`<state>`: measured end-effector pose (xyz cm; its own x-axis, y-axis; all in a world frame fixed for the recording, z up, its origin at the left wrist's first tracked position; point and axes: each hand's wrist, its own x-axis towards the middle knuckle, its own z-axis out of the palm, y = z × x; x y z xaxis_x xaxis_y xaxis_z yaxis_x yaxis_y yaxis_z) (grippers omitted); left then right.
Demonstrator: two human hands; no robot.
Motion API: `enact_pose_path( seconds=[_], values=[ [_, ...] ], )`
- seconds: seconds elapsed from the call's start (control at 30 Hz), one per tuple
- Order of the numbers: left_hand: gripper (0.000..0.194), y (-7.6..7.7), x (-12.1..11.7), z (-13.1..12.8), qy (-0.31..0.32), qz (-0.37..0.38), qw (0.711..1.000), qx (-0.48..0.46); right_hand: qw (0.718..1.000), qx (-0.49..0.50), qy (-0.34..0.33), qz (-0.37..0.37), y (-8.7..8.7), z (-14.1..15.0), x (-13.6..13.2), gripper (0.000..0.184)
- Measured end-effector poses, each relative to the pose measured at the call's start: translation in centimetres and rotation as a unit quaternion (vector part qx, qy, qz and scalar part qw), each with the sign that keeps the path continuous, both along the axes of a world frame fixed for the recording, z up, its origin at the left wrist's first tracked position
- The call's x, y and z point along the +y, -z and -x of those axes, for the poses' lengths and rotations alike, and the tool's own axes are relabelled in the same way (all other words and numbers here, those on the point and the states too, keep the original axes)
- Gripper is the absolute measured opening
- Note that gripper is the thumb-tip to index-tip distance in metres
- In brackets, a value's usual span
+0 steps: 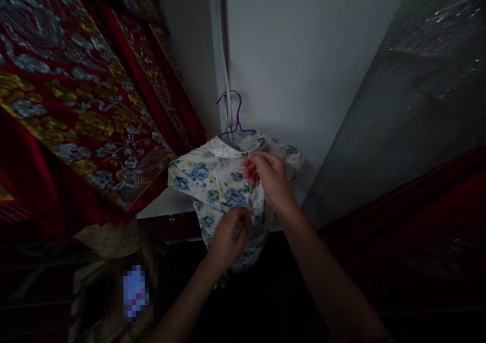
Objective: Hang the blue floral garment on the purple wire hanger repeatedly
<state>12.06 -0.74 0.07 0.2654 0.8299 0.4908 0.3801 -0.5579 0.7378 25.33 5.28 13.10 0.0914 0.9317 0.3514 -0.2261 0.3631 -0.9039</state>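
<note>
A white shirt (201,173) with blue and green flowers hangs on a purple hanger (238,115). My right hand (269,173) is closed at the front just below the collar, its curled fingers pinching the shirt's fabric near the neck opening. Lower down, my left hand (227,234) is at the middle of the front, with its thumb and fingers bent together on the fabric. The pinched spots are small and dim, so fine detail there is hidden. Both forearms reach up from the bottom of the view.
Pale straps (218,44) run down a white wall (304,54) to the hanger's hook. Red embroidered cloth (114,105) hangs at the left. Clear plastic sheeting (429,80) covers the right side. A pixelated patch (134,292) and wooden-looking frames lie in the dark lower left.
</note>
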Motion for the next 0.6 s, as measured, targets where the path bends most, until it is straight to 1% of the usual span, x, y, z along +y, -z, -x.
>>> enact_pose_path(
  seconds=[0.07, 0.1, 0.17, 0.23, 0.27, 0.33, 0.37, 0.43, 0.5, 0.6],
  values=[
    [0.032, -3.9, 1.5, 0.5, -0.02, -0.082, 0.996, -0.04, 0.999, 0.03, 0.016, -0.013, 0.9, 0.4, -0.6, 0.027],
    [0.037, -5.9, 2.4, 0.7, -0.034, -0.132, 0.989, -0.057, 0.999, 0.046, 0.022, -0.019, 1.2, 0.5, -0.9, 0.027],
    [0.043, -9.6, 4.1, 0.9, -0.044, -0.202, 0.976, -0.063, 0.997, 0.065, 0.023, -0.028, 1.6, 0.9, -1.1, 0.027],
    [0.033, -12.4, 5.7, 1.1, -0.018, -0.236, 0.972, -0.005, 0.996, 0.078, 0.019, -0.029, 1.8, 1.1, -1.0, 0.027],
    [0.026, -13.3, 6.3, 1.2, -0.002, -0.244, 0.969, 0.028, 0.996, 0.087, 0.017, -0.024, 1.9, 1.1, -1.0, 0.027],
    [0.018, -14.4, 7.3, 1.3, 0.02, -0.256, 0.963, 0.078, 0.993, 0.115, 0.014, -0.005, 2.0, 1.0, -0.8, 0.025],
    [0.016, -14.6, 7.5, 1.4, 0.024, -0.261, 0.961, 0.091, 0.991, 0.13, 0.013, 0.004, 2.0, 0.9, -0.8, 0.025],
    [0.015, -14.5, 7.6, 1.5, 0.022, -0.272, 0.956, 0.105, 0.99, 0.143, 0.009, 0.014, 2.0, 0.7, -0.7, 0.025],
    [0.016, -14.1, 7.3, 1.5, 0.007, -0.287, 0.952, 0.106, 0.992, 0.125, -0.001, 0.019, 2.1, 0.5, -0.7, 0.026],
    [0.015, -14.0, 6.7, 1.3, -0.04, -0.32, 0.943, 0.079, 0.998, 0.058, 0.001, 0.006, 2.4, 0.4, -0.5, 0.028]
  ],
)
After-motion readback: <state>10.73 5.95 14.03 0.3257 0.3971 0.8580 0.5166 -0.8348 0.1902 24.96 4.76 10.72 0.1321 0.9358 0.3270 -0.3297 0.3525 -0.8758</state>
